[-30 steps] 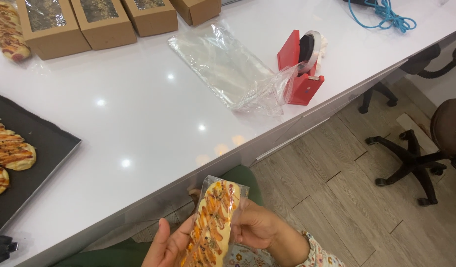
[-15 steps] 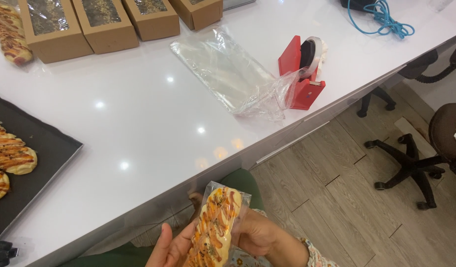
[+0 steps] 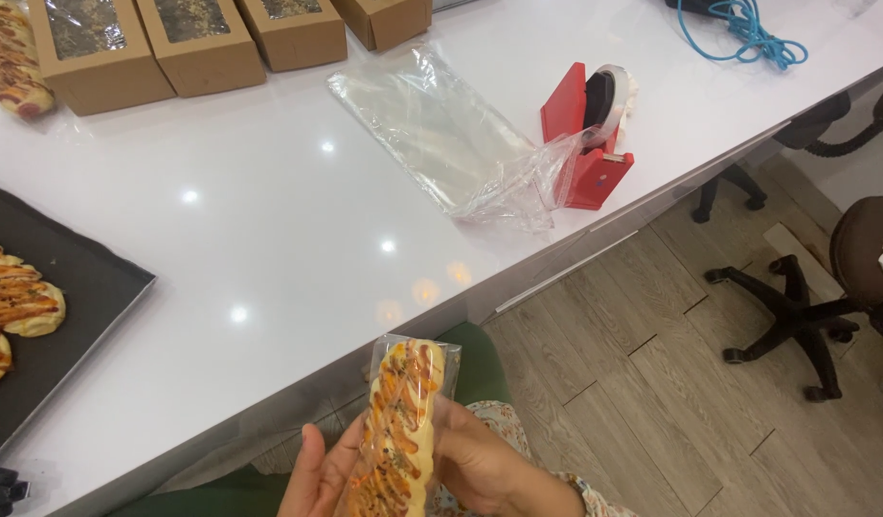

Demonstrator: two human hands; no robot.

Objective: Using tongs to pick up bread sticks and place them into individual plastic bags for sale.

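A long twisted bread with orange sauce sits inside a clear plastic bag [image 3: 400,421], held upright below the table edge. My left hand [image 3: 312,471] supports it from the left with fingers against the bag. My right hand [image 3: 480,461] grips the bag's right side. A stack of flat clear plastic bags [image 3: 441,139] lies on the white table [image 3: 250,239]. A red tape dispenser [image 3: 590,134] stands just right of the bags, near the table's edge.
A black tray [image 3: 68,316] with sauced buns [image 3: 20,302] lies at the left. Brown window boxes [image 3: 202,38] line the back, with a bagged bread [image 3: 15,57] beside them. A blue cable [image 3: 748,29] lies far right. Office chairs [image 3: 825,287] stand on the wood floor.
The bagged bread sits slightly lower and closer to me in both hands; the view has shifted a little. The items on the table have not moved.
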